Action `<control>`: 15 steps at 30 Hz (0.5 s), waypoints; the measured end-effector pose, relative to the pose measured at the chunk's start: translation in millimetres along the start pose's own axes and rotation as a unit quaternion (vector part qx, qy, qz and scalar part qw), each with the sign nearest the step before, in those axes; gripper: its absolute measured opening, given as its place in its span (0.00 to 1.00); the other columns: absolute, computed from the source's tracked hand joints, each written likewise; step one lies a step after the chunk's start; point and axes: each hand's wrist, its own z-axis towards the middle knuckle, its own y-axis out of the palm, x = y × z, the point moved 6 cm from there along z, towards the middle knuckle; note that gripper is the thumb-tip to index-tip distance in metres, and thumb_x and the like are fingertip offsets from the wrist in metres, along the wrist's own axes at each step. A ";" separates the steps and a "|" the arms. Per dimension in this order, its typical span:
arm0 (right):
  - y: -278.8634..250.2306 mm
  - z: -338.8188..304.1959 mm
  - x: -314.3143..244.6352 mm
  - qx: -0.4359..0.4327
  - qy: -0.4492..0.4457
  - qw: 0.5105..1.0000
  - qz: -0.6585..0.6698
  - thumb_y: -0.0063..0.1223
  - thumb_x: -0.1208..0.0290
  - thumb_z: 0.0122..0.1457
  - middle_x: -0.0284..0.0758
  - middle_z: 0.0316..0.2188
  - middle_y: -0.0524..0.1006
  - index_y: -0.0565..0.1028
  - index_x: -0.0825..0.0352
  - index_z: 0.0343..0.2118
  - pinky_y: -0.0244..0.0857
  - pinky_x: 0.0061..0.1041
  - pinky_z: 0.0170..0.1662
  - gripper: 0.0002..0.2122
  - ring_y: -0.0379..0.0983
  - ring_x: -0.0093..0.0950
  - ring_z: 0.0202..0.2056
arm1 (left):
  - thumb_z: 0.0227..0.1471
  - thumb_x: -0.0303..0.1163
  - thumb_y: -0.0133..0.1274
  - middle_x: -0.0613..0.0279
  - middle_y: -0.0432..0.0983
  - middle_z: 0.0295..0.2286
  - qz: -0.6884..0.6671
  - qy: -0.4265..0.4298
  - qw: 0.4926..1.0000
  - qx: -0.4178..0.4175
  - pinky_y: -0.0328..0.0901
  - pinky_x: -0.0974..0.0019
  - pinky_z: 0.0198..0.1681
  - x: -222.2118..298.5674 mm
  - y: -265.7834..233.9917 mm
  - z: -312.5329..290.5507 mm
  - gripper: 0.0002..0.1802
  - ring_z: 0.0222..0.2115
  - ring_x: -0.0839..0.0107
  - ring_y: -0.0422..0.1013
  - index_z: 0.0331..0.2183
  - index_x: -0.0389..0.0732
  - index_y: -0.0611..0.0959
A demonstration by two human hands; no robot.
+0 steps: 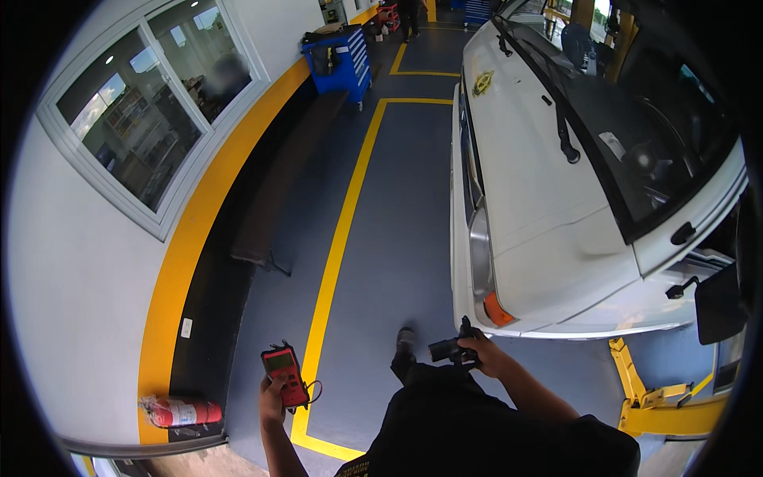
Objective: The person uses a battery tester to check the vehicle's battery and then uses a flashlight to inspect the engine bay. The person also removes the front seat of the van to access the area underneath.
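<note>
From afar I see the left hand (273, 396) gripping a red screened device (292, 375) that extends ahead of it; the right hand (486, 354) clasps a black object (447, 350) jutting to its left.

The meter (292, 374) in the left hand (272, 399) lies left of the van (540, 215), the bench (288, 175) ahead.

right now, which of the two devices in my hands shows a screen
The red handheld meter in your left hand: a screen sits on its face. The black device in your right hand shows none from this view.
</note>
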 end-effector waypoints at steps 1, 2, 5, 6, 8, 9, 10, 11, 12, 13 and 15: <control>12.1 27.7 -15.6 -0.003 -0.033 0.999 0.022 0.65 0.64 0.59 0.31 0.39 0.75 0.65 0.58 0.58 0.70 0.29 0.27 0.26 0.75 0.23 0.32 | 0.59 0.34 0.58 0.56 0.82 0.39 0.001 -0.012 1.000 -0.014 0.78 0.59 0.41 2.1 10.0 32.5 0.19 0.36 0.63 0.81 0.49 0.36 0.79; 23.8 58.6 -32.8 -0.011 -0.033 0.998 0.045 0.64 0.62 0.59 0.31 0.39 0.74 0.66 0.58 0.57 0.70 0.31 0.29 0.26 0.74 0.23 0.31 | 0.59 0.34 0.58 0.56 0.82 0.39 -0.005 -0.035 0.999 -0.005 0.78 0.59 0.41 1.6 17.5 61.5 0.19 0.36 0.63 0.81 0.49 0.36 0.80; 86.7 152.6 -111.3 -0.036 -0.019 0.994 0.103 0.64 0.58 0.58 0.31 0.39 0.73 0.66 0.58 0.54 0.71 0.36 0.34 0.25 0.71 0.22 0.30 | 0.58 0.34 0.59 0.55 0.82 0.39 -0.028 -0.080 0.996 0.040 0.77 0.58 0.42 0.8 15.2 137.1 0.18 0.37 0.63 0.81 0.48 0.36 0.81; 106.1 186.0 -144.3 -0.033 -0.013 0.993 0.113 0.63 0.57 0.58 0.31 0.40 0.73 0.66 0.58 0.54 0.71 0.38 0.37 0.25 0.70 0.22 0.30 | 0.58 0.34 0.59 0.55 0.82 0.39 -0.035 -0.094 0.994 0.050 0.77 0.57 0.42 -2.0 11.4 157.9 0.18 0.37 0.63 0.81 0.47 0.35 0.81; 152.5 230.8 -218.8 -0.017 -0.021 0.991 0.129 0.62 0.57 0.60 0.30 0.38 0.73 0.68 0.56 0.50 0.71 0.38 0.38 0.20 0.72 0.22 0.31 | 0.57 0.33 0.60 0.55 0.83 0.39 -0.047 -0.122 0.989 0.072 0.77 0.57 0.41 -3.6 0.2 194.0 0.17 0.37 0.63 0.81 0.47 0.35 0.81; 171.8 247.7 -260.6 -0.016 -0.043 0.991 0.125 0.62 0.57 0.60 0.30 0.38 0.73 0.68 0.56 0.50 0.71 0.38 0.38 0.20 0.72 0.22 0.31 | 0.57 0.34 0.60 0.55 0.83 0.38 -0.035 -0.134 0.987 0.079 0.77 0.57 0.41 -1.5 -2.4 212.2 0.17 0.37 0.63 0.81 0.46 0.35 0.82; 190.2 263.4 -300.3 -0.016 -0.065 0.990 0.120 0.62 0.57 0.60 0.30 0.39 0.73 0.67 0.56 0.51 0.71 0.37 0.39 0.21 0.72 0.22 0.31 | 0.56 0.34 0.61 0.56 0.83 0.38 -0.023 -0.146 0.985 0.087 0.77 0.57 0.41 1.1 -6.0 229.5 0.17 0.36 0.63 0.81 0.45 0.35 0.82; 203.8 284.9 -338.4 -0.017 -0.093 0.989 0.114 0.62 0.56 0.60 0.30 0.39 0.72 0.67 0.56 0.52 0.71 0.37 0.39 0.21 0.72 0.22 0.31 | 0.55 0.34 0.62 0.56 0.83 0.37 -0.013 -0.152 0.984 0.092 0.77 0.57 0.41 5.4 -6.5 255.7 0.17 0.36 0.63 0.81 0.44 0.35 0.83; 213.1 311.0 -372.5 -0.027 -0.120 0.988 0.097 0.62 0.56 0.60 0.30 0.39 0.72 0.67 0.56 0.52 0.71 0.37 0.40 0.22 0.72 0.22 0.31 | 0.55 0.34 0.62 0.56 0.83 0.36 -0.008 -0.163 0.981 0.101 0.77 0.57 0.41 4.2 -10.5 283.9 0.17 0.36 0.63 0.81 0.44 0.35 0.83; 220.4 337.8 -406.1 -0.039 -0.146 0.985 0.082 0.62 0.56 0.60 0.30 0.39 0.72 0.66 0.56 0.53 0.72 0.37 0.41 0.22 0.72 0.22 0.32 | 0.54 0.34 0.63 0.56 0.83 0.36 -0.001 -0.172 0.979 0.110 0.77 0.57 0.40 2.1 -18.4 314.8 0.17 0.35 0.63 0.81 0.43 0.35 0.83; 223.5 394.3 -461.8 -0.037 -0.191 0.979 0.057 0.61 0.56 0.61 0.31 0.39 0.71 0.66 0.57 0.54 0.75 0.41 0.43 0.23 0.72 0.23 0.31 | 0.53 0.35 0.63 0.57 0.83 0.35 0.028 -0.182 0.976 0.117 0.77 0.57 0.39 20.0 -13.4 398.6 0.17 0.33 0.62 0.81 0.42 0.35 0.84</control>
